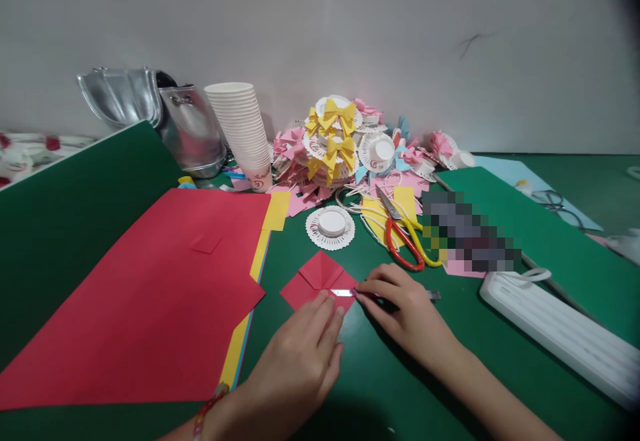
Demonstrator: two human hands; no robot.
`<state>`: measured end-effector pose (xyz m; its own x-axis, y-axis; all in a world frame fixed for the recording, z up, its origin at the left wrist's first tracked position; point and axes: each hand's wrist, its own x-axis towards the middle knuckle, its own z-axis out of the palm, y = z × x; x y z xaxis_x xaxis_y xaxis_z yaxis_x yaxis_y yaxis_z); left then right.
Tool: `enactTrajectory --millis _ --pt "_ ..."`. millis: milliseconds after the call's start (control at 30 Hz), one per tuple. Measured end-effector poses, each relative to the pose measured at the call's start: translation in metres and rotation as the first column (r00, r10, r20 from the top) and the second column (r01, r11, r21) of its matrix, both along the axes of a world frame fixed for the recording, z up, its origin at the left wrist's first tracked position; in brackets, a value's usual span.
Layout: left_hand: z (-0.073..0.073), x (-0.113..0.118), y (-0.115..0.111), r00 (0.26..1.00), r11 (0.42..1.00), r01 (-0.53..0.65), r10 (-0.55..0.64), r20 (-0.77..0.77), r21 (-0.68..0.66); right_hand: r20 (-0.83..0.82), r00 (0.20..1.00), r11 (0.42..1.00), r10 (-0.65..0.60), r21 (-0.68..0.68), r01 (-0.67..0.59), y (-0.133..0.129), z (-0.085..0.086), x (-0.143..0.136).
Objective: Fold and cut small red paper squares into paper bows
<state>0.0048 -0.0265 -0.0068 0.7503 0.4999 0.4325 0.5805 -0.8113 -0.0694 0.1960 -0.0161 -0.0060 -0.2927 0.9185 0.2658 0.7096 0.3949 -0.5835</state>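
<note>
A red square of folded paper [320, 269] lies cornerwise on the green tabletop in front of me. My left hand [305, 347] rests on its lower part, fingers stretched out and pressing it down, with the thumb side hidden. In my right hand [400, 301] is a craft knife [343, 292], gripped between thumb and fingers. Its blade points left and lies on the paper close to my left fingertips. Just beyond the paper sits a small white disc on a fringed round base [331, 224], cut from a paper cup.
Large red sheets [145, 301] lie at left over yellow and blue ones. Behind stand stacked paper cups [243, 134], a silver bag [193, 127] and a pile of cup shapes with bows [335, 141]. Scissors [405, 241] and a white power strip [560, 341] lie at right.
</note>
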Motion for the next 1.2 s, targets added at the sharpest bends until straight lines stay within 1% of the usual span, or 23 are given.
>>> enactTrajectory --millis 133,233,300,367,467,533,567,600,633,667,733,767,833,933,1000,1067,1133,1200 --pt "0.002 0.001 0.000 1.000 1.000 0.005 -0.005 -0.011 0.006 -0.024 1.000 0.999 -0.007 0.036 0.008 0.002 -0.004 0.001" --pt "0.003 0.001 -0.001 1.000 1.000 0.001 -0.001 0.000 -0.017 -0.024 1.000 0.999 -0.004 0.044 0.005 0.002 -0.005 0.000" --pt "0.004 0.000 -0.001 1.000 0.997 -0.004 0.005 0.019 -0.072 -0.016 1.000 0.999 0.012 0.040 -0.011 0.003 -0.004 0.002" --pt "0.004 -0.001 -0.001 0.998 0.985 -0.011 0.020 0.053 -0.171 -0.008 1.000 0.999 0.015 0.029 -0.015 0.003 -0.003 0.006" --pt "0.005 -0.004 0.001 0.981 0.953 -0.049 0.103 0.167 -0.300 0.021 0.998 0.998 -0.059 0.020 0.059 0.005 -0.001 0.016" --pt "0.007 -0.006 0.005 0.945 0.931 -0.106 0.203 0.255 -0.349 0.057 0.990 0.990 -0.131 0.053 0.129 0.005 0.000 0.020" --pt "0.007 -0.007 0.007 0.921 0.911 -0.138 0.262 0.288 -0.388 0.075 0.987 0.987 -0.145 0.074 0.139 0.004 0.001 0.020" --pt "0.008 -0.008 0.008 0.896 0.881 -0.162 0.320 0.309 -0.444 0.093 0.987 0.989 -0.129 0.088 0.121 0.002 0.003 0.018" --pt "0.009 -0.008 0.010 0.870 0.843 -0.173 0.373 0.322 -0.509 0.112 0.990 0.993 -0.084 0.093 0.074 0.000 0.005 0.015" --pt "0.010 -0.008 0.011 0.846 0.802 -0.167 0.415 0.334 -0.573 0.132 0.991 0.996 -0.012 0.085 0.001 -0.002 0.008 0.010" --pt "0.011 -0.007 0.012 0.810 0.737 -0.115 0.457 0.367 -0.666 0.177 0.972 0.985 0.152 0.059 -0.165 -0.007 0.014 -0.001" --pt "0.011 -0.007 0.012 0.797 0.714 -0.082 0.465 0.384 -0.695 0.203 0.956 0.972 0.210 0.062 -0.227 -0.009 0.016 -0.007" --pt "0.011 -0.007 0.011 0.776 0.674 -0.021 0.476 0.413 -0.739 0.274 0.924 0.944 0.268 0.117 -0.308 -0.010 0.018 -0.016" --pt "0.010 -0.006 0.012 0.741 0.614 0.049 0.507 0.441 -0.788 0.423 0.860 0.877 0.285 0.246 -0.412 -0.008 0.013 -0.022" --pt "0.010 -0.007 0.013 0.721 0.586 0.077 0.526 0.451 -0.807 0.504 0.813 0.830 0.293 0.287 -0.478 -0.006 0.009 -0.023" --pt "0.010 -0.007 0.014 0.710 0.572 0.088 0.539 0.454 -0.816 0.538 0.786 0.812 0.304 0.285 -0.509 -0.005 0.007 -0.022" --pt "0.009 -0.007 0.015 0.706 0.574 0.099 0.536 0.464 -0.813 0.513 0.801 0.832 0.310 0.262 -0.490 -0.007 0.008 -0.022" --pt "0.008 -0.007 0.015 0.708 0.595 0.119 0.511 0.488 -0.795 0.433 0.852 0.887 0.294 0.209 -0.412 -0.010 0.011 -0.023"
